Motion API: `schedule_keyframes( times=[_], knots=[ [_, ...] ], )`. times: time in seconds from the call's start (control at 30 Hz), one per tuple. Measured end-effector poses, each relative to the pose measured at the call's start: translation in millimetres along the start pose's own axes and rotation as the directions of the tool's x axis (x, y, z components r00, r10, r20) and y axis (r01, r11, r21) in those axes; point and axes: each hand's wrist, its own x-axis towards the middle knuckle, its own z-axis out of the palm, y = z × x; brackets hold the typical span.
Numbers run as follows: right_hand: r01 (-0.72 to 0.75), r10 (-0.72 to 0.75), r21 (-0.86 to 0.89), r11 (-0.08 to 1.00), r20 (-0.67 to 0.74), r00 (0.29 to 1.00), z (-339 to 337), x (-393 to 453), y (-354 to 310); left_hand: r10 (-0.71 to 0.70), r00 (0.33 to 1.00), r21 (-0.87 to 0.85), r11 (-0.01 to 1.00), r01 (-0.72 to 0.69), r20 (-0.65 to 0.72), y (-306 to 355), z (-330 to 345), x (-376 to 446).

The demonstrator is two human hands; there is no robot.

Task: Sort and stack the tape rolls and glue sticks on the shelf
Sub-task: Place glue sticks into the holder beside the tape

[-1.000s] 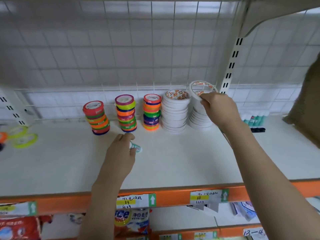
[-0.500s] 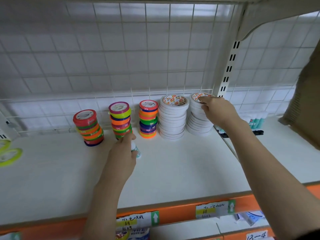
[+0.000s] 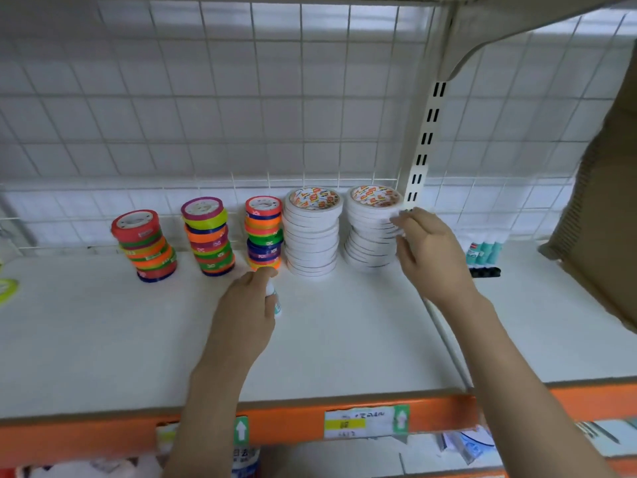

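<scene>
Three stacks of coloured tape rolls (image 3: 206,236) stand at the back of the white shelf (image 3: 103,339). To their right stand two stacks of white tape rolls, the left one (image 3: 312,232) and the right one (image 3: 370,229), which leans unevenly. My right hand (image 3: 427,250) has its fingers spread and touches the right side of that leaning stack. My left hand (image 3: 246,315) grips a small white and green glue stick (image 3: 274,300) just in front of the third coloured stack.
More glue sticks (image 3: 484,251) stand in a row on the neighbouring shelf bay to the right, past the slotted upright (image 3: 422,146). A brown cardboard box (image 3: 599,208) hangs in at the far right. Yellow-green loose tape (image 3: 7,289) lies at the left edge. A wire grid backs the shelf.
My right hand set the white roll on top of the right stack and moved down to its side. My left hand carried the glue stick back toward the coloured stacks.
</scene>
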Motion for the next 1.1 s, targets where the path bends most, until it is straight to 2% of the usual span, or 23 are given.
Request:
schedule_keyframes(
  times=[0.1,0.2,0.37,0.5,0.63,0.83,0.93,1.1],
  knots=[
    [0.007,-0.008,0.044,0.999,0.024,1.0,-11.7,-36.1,23.7,0.021,0.999,0.004,1.0,-0.021,-0.04,26.3,22.9,-11.0],
    [-0.033,0.028,0.028,0.999,0.142,0.989,-27.2,-67.5,59.6,0.06,0.993,0.018,0.998,-0.059,-0.101,48.5,49.2,-19.5],
    [-0.159,0.17,-0.06,0.985,0.383,0.908,-49.5,-94.7,122.7,0.063,0.981,0.028,0.998,-0.058,-0.182,84.2,80.7,-25.5],
    [-0.207,0.228,-0.095,0.974,0.452,0.863,-47.3,-99.1,151.2,0.072,0.978,0.002,0.997,-0.073,-0.196,112.7,96.2,-28.5],
    [-0.215,0.243,-0.116,0.97,0.393,0.887,-33.2,-105.0,157.7,0.061,0.982,-0.068,0.995,-0.074,-0.176,142.7,102.7,-16.1],
    [-0.206,0.233,-0.117,0.972,0.322,0.917,-23.9,-106.1,163.2,0.181,0.975,-0.14,0.97,-0.199,-0.128,180.5,118.9,31.3],
    [-0.198,0.228,-0.122,0.973,0.331,0.916,-22.6,-107.5,163.5,0.248,0.962,-0.115,0.959,-0.26,-0.114,192.2,129.6,54.1],
    [-0.2,0.237,-0.152,0.968,0.292,0.927,-22.2,-107.1,162.0,0.26,0.961,-0.105,0.957,-0.269,-0.096,199.5,142.6,75.8]
  ],
)
